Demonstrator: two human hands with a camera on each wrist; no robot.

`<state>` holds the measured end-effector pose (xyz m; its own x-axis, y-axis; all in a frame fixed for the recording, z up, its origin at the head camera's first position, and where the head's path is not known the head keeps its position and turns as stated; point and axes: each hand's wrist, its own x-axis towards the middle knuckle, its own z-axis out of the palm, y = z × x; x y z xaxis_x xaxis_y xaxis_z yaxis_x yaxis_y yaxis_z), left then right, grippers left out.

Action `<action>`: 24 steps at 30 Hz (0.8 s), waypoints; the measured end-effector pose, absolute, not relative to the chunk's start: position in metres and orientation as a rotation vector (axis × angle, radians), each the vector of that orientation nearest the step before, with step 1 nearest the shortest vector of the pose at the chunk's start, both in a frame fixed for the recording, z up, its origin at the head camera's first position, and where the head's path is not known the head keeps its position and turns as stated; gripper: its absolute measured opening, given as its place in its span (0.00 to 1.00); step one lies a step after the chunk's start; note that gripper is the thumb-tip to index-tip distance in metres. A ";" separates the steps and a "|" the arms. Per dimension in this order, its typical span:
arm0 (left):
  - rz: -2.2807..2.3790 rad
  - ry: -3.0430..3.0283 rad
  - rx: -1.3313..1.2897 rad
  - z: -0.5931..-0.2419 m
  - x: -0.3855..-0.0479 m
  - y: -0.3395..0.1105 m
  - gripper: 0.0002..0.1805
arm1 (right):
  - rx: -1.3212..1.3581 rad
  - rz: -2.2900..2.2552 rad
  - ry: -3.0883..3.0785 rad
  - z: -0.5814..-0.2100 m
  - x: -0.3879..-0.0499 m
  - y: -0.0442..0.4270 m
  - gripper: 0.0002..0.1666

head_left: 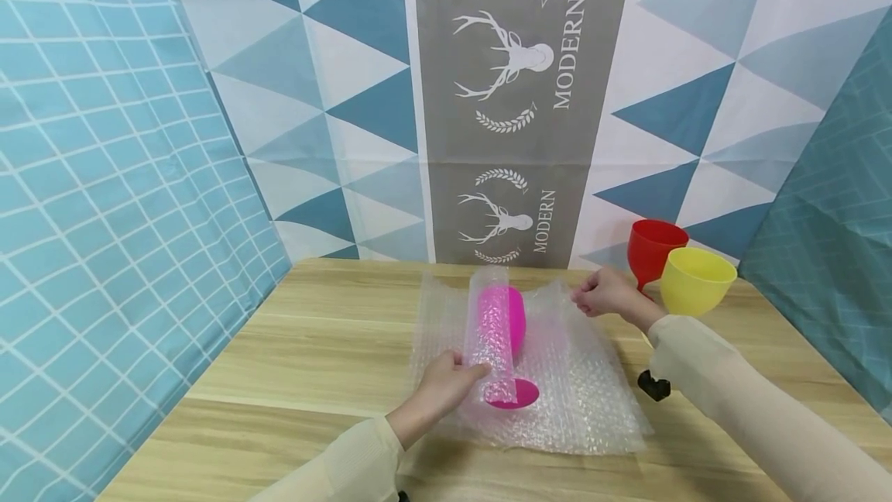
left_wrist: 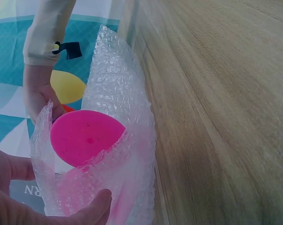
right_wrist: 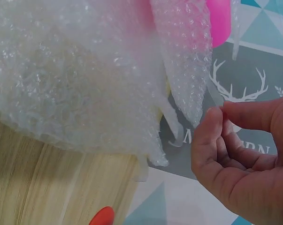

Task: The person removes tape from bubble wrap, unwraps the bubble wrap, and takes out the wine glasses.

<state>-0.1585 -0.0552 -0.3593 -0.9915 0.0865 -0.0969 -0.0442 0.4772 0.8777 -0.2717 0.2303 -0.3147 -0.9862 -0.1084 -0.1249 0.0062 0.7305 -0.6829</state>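
Note:
A pink plastic goblet lies on its side on a sheet of bubble wrap, its bowl toward the back wall and its round foot toward the person. One flap of the wrap is folded over the goblet's left part and hides the stem. My left hand grips this flap near the foot, thumb on top; in the left wrist view thumb and fingers lie on either side of the wrapped goblet. At the sheet's far right corner, my right hand pinches the wrap's edge between thumb and index finger.
A red goblet and a yellow goblet stand at the back right, close behind the right forearm. The wooden table meets a patterned cloth wall at the back and blue checked cloth on the left.

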 end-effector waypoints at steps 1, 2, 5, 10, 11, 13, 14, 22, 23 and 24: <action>1.541 2.590 0.036 -0.360 -0.158 -0.055 0.25 | -0.078 -1.103 2.768 -0.315 -0.272 0.230 0.15; 1.537 2.594 0.036 -0.360 -0.158 -0.055 0.25 | -0.075 -1.109 2.761 -0.316 -0.272 0.230 0.16; 1.528 2.601 0.040 -0.361 -0.158 -0.056 0.24 | -0.076 -1.096 2.765 -0.315 -0.273 0.229 0.18; 1.527 2.591 0.036 -0.360 -0.158 -0.056 0.23 | -0.109 -1.080 2.778 -0.307 -0.269 0.225 0.19; 1.528 2.588 0.033 -0.360 -0.158 -0.056 0.23 | -0.112 -1.084 2.777 -0.305 -0.268 0.224 0.20; 1.532 2.579 0.031 -0.359 -0.158 -0.056 0.23 | -0.124 -1.084 2.782 -0.302 -0.267 0.221 0.22; 1.534 2.577 0.031 -0.359 -0.158 -0.056 0.23 | -0.123 -1.083 2.782 -0.300 -0.266 0.220 0.23; 1.529 2.566 0.027 -0.359 -0.158 -0.055 0.24 | -0.155 -1.027 2.849 -0.292 -0.257 0.209 0.24; 1.527 2.567 0.028 -0.359 -0.158 -0.056 0.24 | -0.179 -1.015 2.873 -0.292 -0.255 0.207 0.23; 1.525 2.569 0.028 -0.359 -0.158 -0.056 0.25 | -0.209 -1.001 2.901 -0.292 -0.254 0.205 0.21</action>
<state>-0.1576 -0.0555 -0.3595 -0.9879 0.0943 -0.1228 -0.0626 0.4818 0.8740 -0.2539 0.2048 -0.2922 -0.9886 -0.1494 -0.0172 -0.1070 0.7793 -0.6175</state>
